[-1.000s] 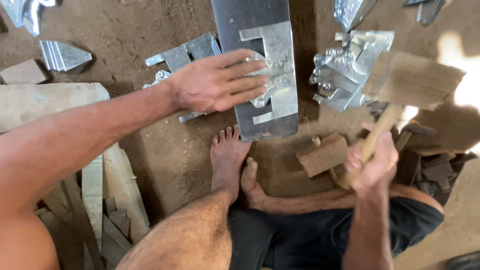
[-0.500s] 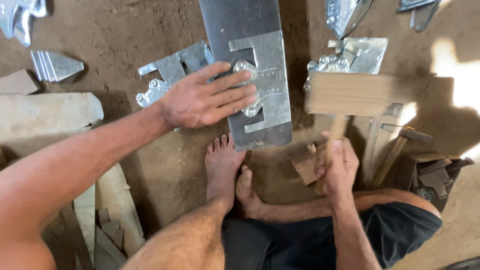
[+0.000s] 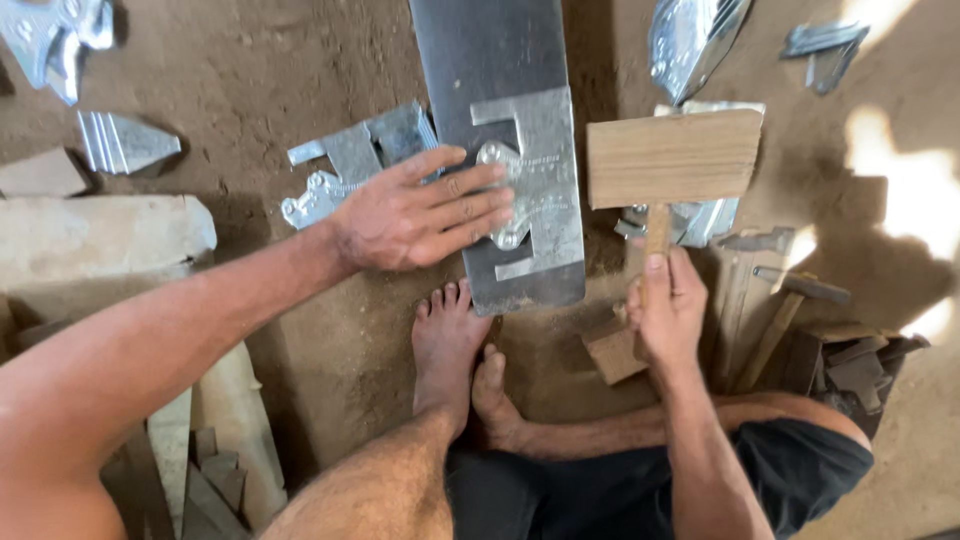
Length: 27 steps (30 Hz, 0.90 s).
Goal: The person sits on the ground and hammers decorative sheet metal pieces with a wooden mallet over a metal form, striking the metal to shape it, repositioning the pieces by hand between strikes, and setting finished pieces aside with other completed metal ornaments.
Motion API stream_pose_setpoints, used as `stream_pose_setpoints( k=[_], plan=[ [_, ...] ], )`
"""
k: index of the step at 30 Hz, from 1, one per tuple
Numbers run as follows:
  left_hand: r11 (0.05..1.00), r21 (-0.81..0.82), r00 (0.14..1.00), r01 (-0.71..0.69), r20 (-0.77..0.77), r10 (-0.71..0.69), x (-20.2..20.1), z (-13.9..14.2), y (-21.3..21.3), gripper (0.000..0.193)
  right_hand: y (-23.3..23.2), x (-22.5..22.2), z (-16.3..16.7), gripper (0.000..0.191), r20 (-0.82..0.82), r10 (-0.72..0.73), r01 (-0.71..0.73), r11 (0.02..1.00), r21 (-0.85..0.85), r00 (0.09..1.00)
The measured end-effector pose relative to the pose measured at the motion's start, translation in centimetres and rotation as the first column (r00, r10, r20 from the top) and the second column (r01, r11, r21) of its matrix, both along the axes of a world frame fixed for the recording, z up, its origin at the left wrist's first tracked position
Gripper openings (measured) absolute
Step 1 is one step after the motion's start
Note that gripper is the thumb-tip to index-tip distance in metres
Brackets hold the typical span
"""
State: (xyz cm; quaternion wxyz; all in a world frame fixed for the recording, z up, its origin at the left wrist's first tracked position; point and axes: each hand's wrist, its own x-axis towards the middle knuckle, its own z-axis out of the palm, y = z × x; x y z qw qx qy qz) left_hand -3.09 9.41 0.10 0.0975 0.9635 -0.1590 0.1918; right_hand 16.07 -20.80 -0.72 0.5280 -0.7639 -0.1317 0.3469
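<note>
Wooden mallet (image 3: 672, 160) is clenched by its handle in the right hand (image 3: 668, 305); the left hand (image 3: 420, 215), fingers spread flat, presses a cut metal piece (image 3: 540, 185) onto the steel plate (image 3: 490, 50).

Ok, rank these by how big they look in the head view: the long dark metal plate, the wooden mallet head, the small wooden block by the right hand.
1. Long dark metal plate, clearly the largest, and cut off by the top edge.
2. Wooden mallet head.
3. Small wooden block, partly hidden by the right hand.
The raised mallet may look somewhat larger through nearness.
</note>
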Motion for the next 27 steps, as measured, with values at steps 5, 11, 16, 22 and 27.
stream_pose_setpoints(
  k=[5,11,16,22,27],
  plan=[
    [1.000,0.006,1.000,-0.019,-0.004,0.019,0.3,1.1,0.3,0.042,1.7,1.1,0.4,0.035,-0.320,-0.302,0.389,0.885,0.255,0.898],
    [1.000,0.006,0.999,-0.017,0.031,0.017,-0.3,0.3,0.2,0.039,2.6,1.6,0.3,0.031,-0.320,-0.365,0.421,0.898,0.128,0.874],
    [0.999,-0.032,0.998,-0.016,0.055,0.018,0.5,1.9,0.1,0.038,2.1,1.2,0.4,0.025,0.185,0.060,-0.066,0.998,0.025,0.981],
    [0.527,-0.758,0.886,-0.384,-0.141,0.442,1.9,7.9,-3.9,0.010,-1.5,-1.6,4.7,0.044,0.177,0.092,-0.106,0.992,0.069,0.980],
    [-0.234,-0.692,0.650,-0.683,-0.722,0.238,0.2,3.1,-5.1,0.023,-0.5,-3.4,8.6,0.057,0.000,0.060,-0.060,0.997,-0.054,0.998]
  ],
)
